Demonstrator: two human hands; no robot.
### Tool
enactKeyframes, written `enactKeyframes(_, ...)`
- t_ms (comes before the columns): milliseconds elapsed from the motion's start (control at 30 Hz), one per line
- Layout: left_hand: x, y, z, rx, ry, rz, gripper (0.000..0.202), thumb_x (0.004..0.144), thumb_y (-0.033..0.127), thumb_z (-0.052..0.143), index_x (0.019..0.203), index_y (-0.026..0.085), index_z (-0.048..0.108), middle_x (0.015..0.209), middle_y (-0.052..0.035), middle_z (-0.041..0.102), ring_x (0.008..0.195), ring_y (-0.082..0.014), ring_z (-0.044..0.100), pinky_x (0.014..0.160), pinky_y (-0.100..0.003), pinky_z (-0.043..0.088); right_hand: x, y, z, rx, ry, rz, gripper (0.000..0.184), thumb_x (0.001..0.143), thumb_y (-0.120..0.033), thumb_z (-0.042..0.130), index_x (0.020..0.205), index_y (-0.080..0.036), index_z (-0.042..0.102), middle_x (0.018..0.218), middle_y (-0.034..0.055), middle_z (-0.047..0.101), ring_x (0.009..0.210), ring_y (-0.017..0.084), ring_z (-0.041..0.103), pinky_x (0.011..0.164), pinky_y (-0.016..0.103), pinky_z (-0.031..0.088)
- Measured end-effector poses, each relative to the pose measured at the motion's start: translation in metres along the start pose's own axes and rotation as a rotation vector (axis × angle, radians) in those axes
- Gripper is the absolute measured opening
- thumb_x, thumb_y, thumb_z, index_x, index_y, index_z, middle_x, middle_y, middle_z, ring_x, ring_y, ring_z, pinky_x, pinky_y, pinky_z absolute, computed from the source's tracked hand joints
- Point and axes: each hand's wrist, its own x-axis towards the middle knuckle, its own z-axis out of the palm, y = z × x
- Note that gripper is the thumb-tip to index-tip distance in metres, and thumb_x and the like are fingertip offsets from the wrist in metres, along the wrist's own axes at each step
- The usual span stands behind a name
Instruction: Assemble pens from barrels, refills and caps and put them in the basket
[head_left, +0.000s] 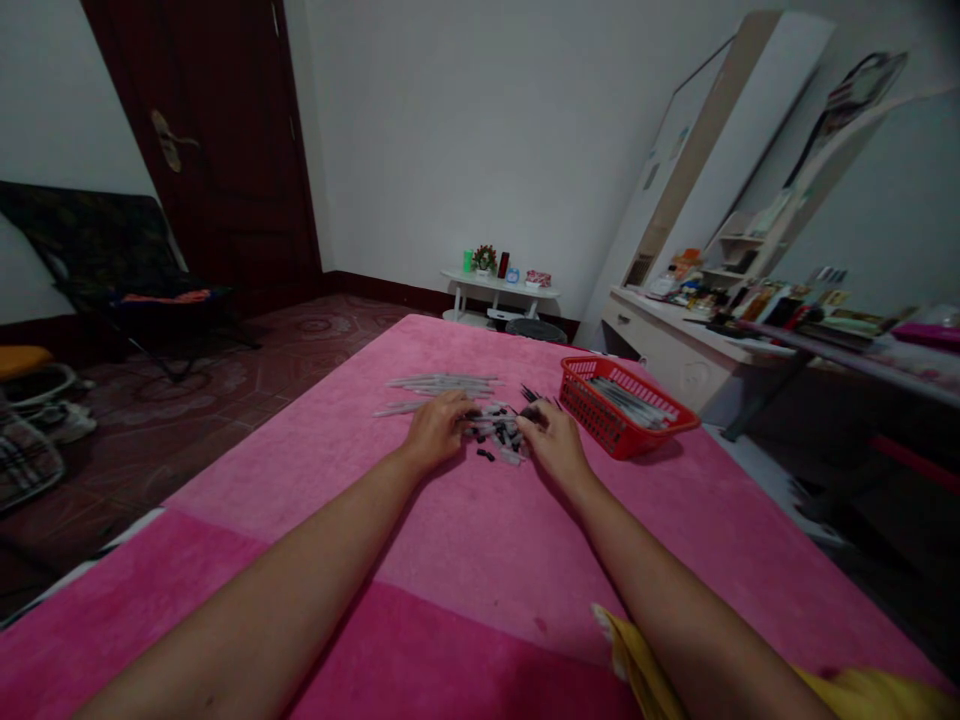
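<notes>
My left hand [439, 430] and my right hand [556, 442] are closed, fingertips facing each other over a small heap. A thin, pale pen barrel [493, 417] spans the gap, and both hands appear to grip its ends. Below it lie small black plugs [486, 454] and clear caps [510, 457] in a loose pile. Beyond my left hand, several translucent pen barrels [442, 382] lie side by side on the pink cloth [442, 540]. Thin black pieces [531, 394] rest just behind my right hand. My fingers hide parts of the pile.
To the right stands a red plastic basket [619, 440] holding several pens [634, 402]. A yellow cloth [645, 660] lies by my right forearm. Farther off are a low white table [499, 285], a cluttered dresser [675, 345], a folding chair [135, 270] and a dark door [217, 150].
</notes>
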Motion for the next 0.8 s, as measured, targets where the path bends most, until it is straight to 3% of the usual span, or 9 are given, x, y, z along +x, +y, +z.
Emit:
enactKeyframes(133, -0.0003, 0.0007, -0.0006, -0.008, -0.016, 0.008, 0.018, 0.076, 0.010, 0.058, 0.090, 0.018, 0.068, 0.089, -0.0063, 0.062, 0.084, -0.0198, 0.057, 0.073, -0.030, 0.045, -0.0018, 0.0006, -0.0008, -0.069, -0.084, 0.054, 0.042, 0.088, -0.045, 0.042, 0.057, -0.019, 0.053, 0.049, 0.0000, 0.052, 0.050, 0.014, 0.048, 0.051, 0.024, 0.033)
enactKeyframes(267, -0.0001, 0.0012, -0.0007, -0.019, -0.013, 0.000, 0.019, 0.076, 0.010, 0.058, 0.090, 0.018, 0.068, 0.089, -0.0060, 0.062, 0.084, -0.0197, 0.057, 0.072, -0.030, 0.045, -0.0025, -0.0012, -0.0015, -0.101, -0.031, 0.015, 0.032, 0.084, -0.044, 0.050, 0.066, -0.018, 0.056, 0.056, -0.0004, 0.057, 0.053, 0.014, 0.050, 0.052, 0.024, 0.032)
enactKeyframes(433, 0.0003, 0.0015, -0.0003, -0.037, -0.026, 0.023, 0.020, 0.075, 0.008, 0.058, 0.089, 0.018, 0.068, 0.088, -0.0060, 0.062, 0.083, -0.0191, 0.057, 0.071, -0.029, 0.045, -0.0025, -0.0052, -0.0034, -0.156, -0.077, 0.036, 0.049, 0.090, -0.049, 0.039, 0.053, -0.019, 0.051, 0.049, 0.0004, 0.052, 0.052, 0.014, 0.048, 0.053, 0.024, 0.031)
enactKeyframes(600, 0.0003, 0.0006, -0.0004, -0.054, -0.011, 0.008, 0.018, 0.075, 0.009, 0.059, 0.088, 0.018, 0.068, 0.085, -0.0056, 0.062, 0.081, -0.0188, 0.057, 0.071, -0.029, 0.045, -0.0015, -0.0060, -0.0034, -0.138, -0.017, 0.000, 0.030, 0.082, -0.044, 0.052, 0.067, -0.019, 0.057, 0.057, -0.0006, 0.057, 0.057, 0.015, 0.051, 0.054, 0.024, 0.031)
enactKeyframes(733, 0.0004, -0.0003, 0.0003, -0.057, -0.025, 0.014, 0.018, 0.074, 0.009, 0.060, 0.087, 0.018, 0.068, 0.085, -0.0054, 0.062, 0.081, -0.0187, 0.057, 0.072, -0.029, 0.045, -0.0020, -0.0053, -0.0030, -0.182, -0.061, 0.020, 0.046, 0.089, -0.047, 0.041, 0.054, -0.019, 0.051, 0.050, -0.0002, 0.051, 0.052, 0.013, 0.047, 0.052, 0.024, 0.029)
enactKeyframes(800, 0.0005, -0.0006, 0.0005, -0.064, -0.022, 0.008, 0.018, 0.074, 0.009, 0.060, 0.087, 0.018, 0.067, 0.086, -0.0054, 0.062, 0.082, -0.0189, 0.057, 0.072, -0.029, 0.045, -0.0022, -0.0051, -0.0029, -0.182, -0.033, 0.010, 0.041, 0.087, -0.048, 0.045, 0.059, -0.018, 0.053, 0.053, -0.0003, 0.053, 0.053, 0.014, 0.047, 0.053, 0.024, 0.029)
